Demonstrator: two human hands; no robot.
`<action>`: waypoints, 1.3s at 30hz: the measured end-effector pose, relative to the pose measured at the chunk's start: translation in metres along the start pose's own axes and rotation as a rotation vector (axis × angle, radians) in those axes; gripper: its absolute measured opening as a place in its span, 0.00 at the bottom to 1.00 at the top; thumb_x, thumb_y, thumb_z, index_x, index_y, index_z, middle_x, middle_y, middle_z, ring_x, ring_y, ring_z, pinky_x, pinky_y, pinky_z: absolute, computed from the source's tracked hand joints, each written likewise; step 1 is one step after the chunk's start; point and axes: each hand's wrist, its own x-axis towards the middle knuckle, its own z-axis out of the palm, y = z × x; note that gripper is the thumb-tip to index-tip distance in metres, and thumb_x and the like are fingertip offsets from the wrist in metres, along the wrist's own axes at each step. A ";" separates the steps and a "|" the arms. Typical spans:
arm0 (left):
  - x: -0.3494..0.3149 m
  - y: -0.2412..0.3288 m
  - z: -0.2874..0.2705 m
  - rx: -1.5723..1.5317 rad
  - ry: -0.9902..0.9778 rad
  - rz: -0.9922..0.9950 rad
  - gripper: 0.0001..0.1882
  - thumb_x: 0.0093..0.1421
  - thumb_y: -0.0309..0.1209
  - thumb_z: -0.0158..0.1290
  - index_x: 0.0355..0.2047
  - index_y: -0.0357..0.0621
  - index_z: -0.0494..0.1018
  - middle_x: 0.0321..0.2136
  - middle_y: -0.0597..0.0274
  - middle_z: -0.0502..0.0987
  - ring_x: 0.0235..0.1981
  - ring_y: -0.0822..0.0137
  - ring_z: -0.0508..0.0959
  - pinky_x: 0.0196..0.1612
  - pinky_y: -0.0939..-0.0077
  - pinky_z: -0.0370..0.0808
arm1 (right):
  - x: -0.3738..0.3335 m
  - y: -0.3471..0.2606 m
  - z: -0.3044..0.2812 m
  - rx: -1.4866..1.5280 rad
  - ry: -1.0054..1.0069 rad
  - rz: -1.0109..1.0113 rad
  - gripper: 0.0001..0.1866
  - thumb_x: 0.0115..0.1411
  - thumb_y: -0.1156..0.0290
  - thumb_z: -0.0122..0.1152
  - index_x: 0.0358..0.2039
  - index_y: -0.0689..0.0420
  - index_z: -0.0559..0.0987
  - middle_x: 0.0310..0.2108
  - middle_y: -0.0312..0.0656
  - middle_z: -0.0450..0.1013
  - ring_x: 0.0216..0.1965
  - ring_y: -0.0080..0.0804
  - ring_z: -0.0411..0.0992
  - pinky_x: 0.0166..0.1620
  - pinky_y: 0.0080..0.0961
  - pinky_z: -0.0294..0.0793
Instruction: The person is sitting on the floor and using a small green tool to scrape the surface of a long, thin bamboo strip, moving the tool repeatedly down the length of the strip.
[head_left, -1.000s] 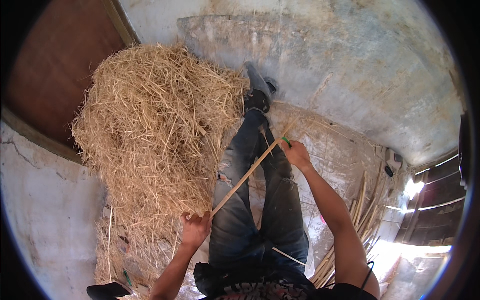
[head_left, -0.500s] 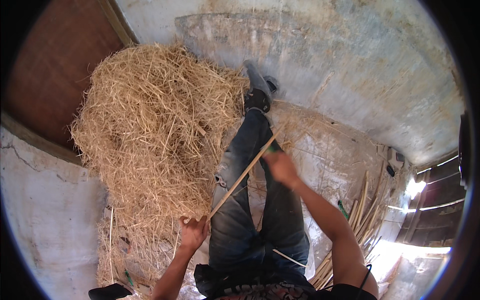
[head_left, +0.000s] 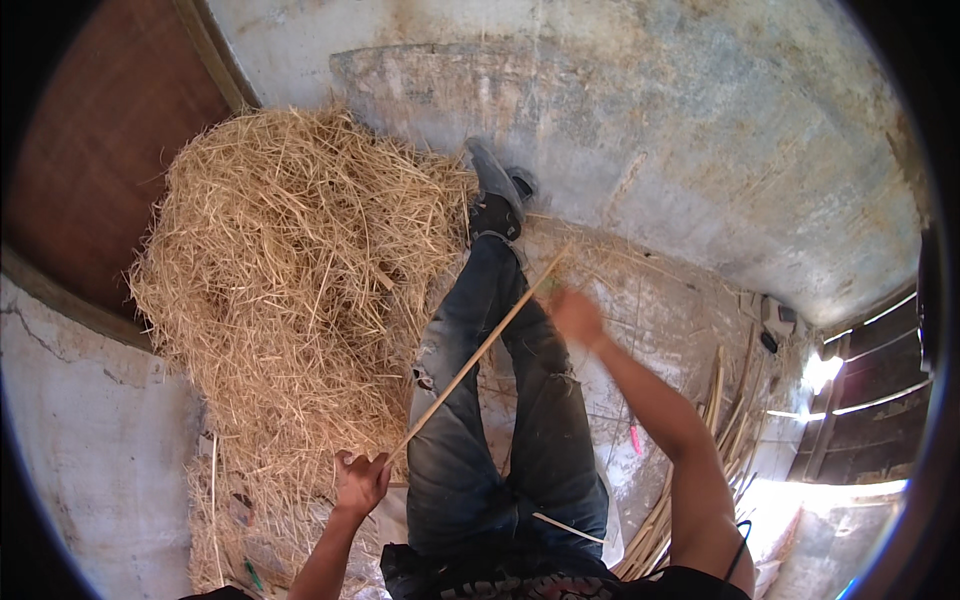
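Observation:
A long, thin pale strip of wood or bamboo [head_left: 482,350] slants across my outstretched legs. Its near end is pinched in the fingers of my left hand [head_left: 362,482], beside my left thigh. Close to the strip's far end is my right hand [head_left: 577,318], smeared by motion and closed in a fist. A faint green blur shows at its fingers, but what it holds cannot be made out. A short pale stick [head_left: 570,528] lies on my lap, over the dark jeans [head_left: 548,425].
A big heap of straw [head_left: 290,240] fills the floor at my left. Long strips [head_left: 655,530] lie bundled at my right, near a small pink thing [head_left: 636,440]. A stained wall [head_left: 620,130] stands beyond my feet, and a brown panel [head_left: 100,150] at the far left.
The whole view has shifted a little. My right hand has moved slightly away from the strip and is more blurred; the green thing at it is less distinct. My left hand keeps its pinch.

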 end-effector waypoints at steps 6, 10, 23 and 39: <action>-0.039 -0.022 0.005 -0.139 -0.124 -0.010 0.09 0.68 0.36 0.56 0.38 0.48 0.83 0.21 0.59 0.77 0.26 0.56 0.79 0.57 0.46 0.63 | 0.045 0.223 -0.082 -0.041 0.388 0.646 0.29 0.78 0.50 0.44 0.41 0.63 0.85 0.27 0.60 0.80 0.35 0.58 0.81 0.42 0.51 0.76; -0.005 0.004 0.023 -0.385 -0.141 -0.038 0.13 0.70 0.36 0.53 0.30 0.45 0.79 0.21 0.56 0.79 0.26 0.51 0.79 0.56 0.48 0.63 | 0.018 0.123 -0.071 0.187 0.266 0.372 0.33 0.73 0.42 0.50 0.42 0.65 0.85 0.34 0.65 0.80 0.41 0.63 0.80 0.45 0.51 0.76; 0.064 0.039 -0.001 -0.374 -0.189 -0.047 0.18 0.74 0.36 0.49 0.27 0.44 0.79 0.19 0.57 0.79 0.26 0.51 0.79 0.55 0.51 0.62 | -0.111 -0.144 0.006 0.157 -0.369 -0.133 0.29 0.73 0.41 0.51 0.35 0.57 0.82 0.24 0.55 0.79 0.27 0.56 0.80 0.32 0.53 0.79; -0.056 -0.024 -0.001 -0.400 -0.277 -0.062 0.17 0.72 0.36 0.50 0.28 0.46 0.82 0.23 0.55 0.82 0.30 0.50 0.83 0.61 0.49 0.62 | -0.004 0.204 -0.052 -0.031 0.251 0.542 0.32 0.74 0.45 0.49 0.34 0.66 0.84 0.34 0.64 0.80 0.39 0.65 0.79 0.44 0.53 0.78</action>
